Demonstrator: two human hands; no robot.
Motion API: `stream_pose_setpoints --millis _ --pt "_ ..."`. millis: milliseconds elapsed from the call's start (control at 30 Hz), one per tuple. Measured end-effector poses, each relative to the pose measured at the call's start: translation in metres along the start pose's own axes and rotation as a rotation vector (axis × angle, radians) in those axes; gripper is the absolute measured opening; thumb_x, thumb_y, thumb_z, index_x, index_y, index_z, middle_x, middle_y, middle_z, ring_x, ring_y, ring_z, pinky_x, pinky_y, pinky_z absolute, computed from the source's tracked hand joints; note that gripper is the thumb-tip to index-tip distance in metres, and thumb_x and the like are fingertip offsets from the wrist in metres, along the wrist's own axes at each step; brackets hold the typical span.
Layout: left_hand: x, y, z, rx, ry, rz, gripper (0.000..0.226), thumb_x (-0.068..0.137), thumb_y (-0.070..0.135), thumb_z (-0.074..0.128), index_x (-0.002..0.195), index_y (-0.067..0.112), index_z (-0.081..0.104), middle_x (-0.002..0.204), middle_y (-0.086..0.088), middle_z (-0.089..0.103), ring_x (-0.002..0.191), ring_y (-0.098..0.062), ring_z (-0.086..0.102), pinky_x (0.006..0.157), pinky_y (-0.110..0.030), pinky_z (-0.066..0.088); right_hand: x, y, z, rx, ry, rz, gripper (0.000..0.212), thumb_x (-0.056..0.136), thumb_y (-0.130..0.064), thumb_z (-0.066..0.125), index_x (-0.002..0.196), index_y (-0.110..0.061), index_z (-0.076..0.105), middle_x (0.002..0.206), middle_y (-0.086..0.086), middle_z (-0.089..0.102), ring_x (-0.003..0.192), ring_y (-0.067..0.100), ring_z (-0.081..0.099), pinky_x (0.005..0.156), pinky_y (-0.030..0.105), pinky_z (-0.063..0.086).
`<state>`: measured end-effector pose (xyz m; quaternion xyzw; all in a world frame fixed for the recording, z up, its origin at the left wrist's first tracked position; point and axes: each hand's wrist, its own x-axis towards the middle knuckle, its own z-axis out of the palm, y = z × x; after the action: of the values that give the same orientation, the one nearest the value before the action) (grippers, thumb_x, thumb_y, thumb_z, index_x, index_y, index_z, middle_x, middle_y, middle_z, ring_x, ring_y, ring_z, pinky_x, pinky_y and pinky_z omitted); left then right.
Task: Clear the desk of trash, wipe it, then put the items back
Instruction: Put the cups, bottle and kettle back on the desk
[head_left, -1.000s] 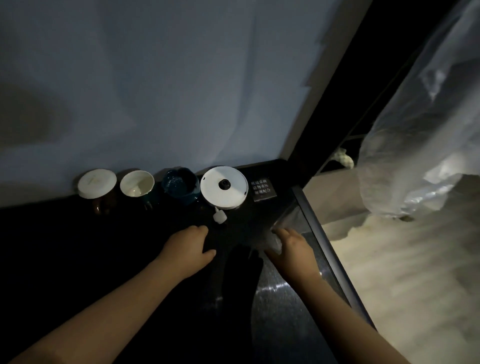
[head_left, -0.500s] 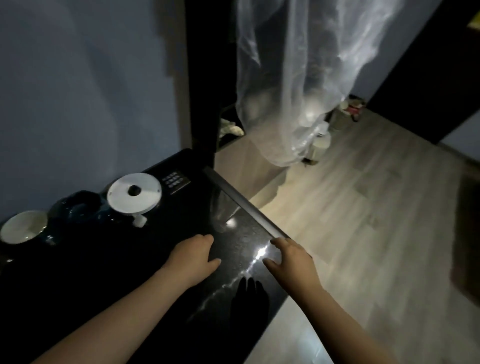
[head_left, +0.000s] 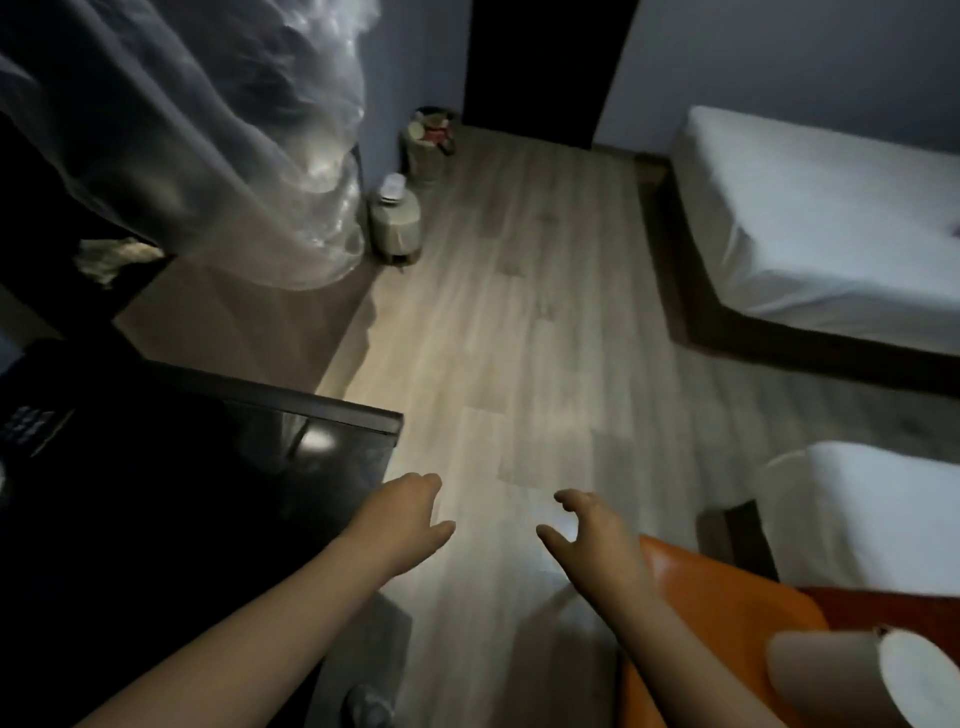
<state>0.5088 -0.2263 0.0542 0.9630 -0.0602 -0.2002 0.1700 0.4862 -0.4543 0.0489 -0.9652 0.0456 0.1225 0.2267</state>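
Hands first: our left hand (head_left: 410, 517) and our right hand (head_left: 589, 532) are both out in front of us, over the wood floor (head_left: 519, 338). The fingers are loose and a bit bent, and they hold nothing. The left hand is just past the corner of the black desk (head_left: 197, 519). The right hand is just beside the orange chair (head_left: 711, 597).

The desk is on our left. The part we can see is dark and shiny, with no trash on it. Only a small dark card with white marks (head_left: 26, 426) lies near its far edge. We see no cloth, so we cannot tell if the wiping is done. We think the trash part is over and that things must now be brought back to the desk.

Far off in the corner stands a basket (head_left: 428, 145). It has red and pale bits in it, maybe trash, but they are too small to name. Near it is a white jug (head_left: 395, 221) with its lid on, so we cannot see inside. A white round thing (head_left: 857, 675) lies on the chair. It may be a cup or a paper roll; we cannot tell.
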Motion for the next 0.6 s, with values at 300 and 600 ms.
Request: stream_pose_setpoints --millis 300,600 --pt "-0.029 0.139 0.092 0.162 -0.145 0.176 0.046 0.089 0.048 0.052 0.121 0.015 0.051 0.119 -0.002 0.058 0.11 -0.02 0.055 0.092 -0.035 0.045 -0.11 0.16 -0.022 0.145 0.072 0.228 0.045 0.088 -0.039 0.062 0.13 -0.022 0.055 0.127 -0.002 0.06 0.113 0.014 0.057 0.087 0.024 0.044" --pt "-0.053 0.248 0.152 0.258 -0.286 0.337 0.048 0.089 0.046 0.054 0.126 0.016 0.051 0.123 -0.002 0.058 0.113 -0.02 0.055 0.092 -0.031 0.046 -0.202 0.266 -0.029 0.231 0.153 0.48 0.051 0.088 -0.043 0.063 0.133 -0.022 0.052 0.129 -0.002 0.057 0.117 0.013 0.053 0.093 0.026 0.045"
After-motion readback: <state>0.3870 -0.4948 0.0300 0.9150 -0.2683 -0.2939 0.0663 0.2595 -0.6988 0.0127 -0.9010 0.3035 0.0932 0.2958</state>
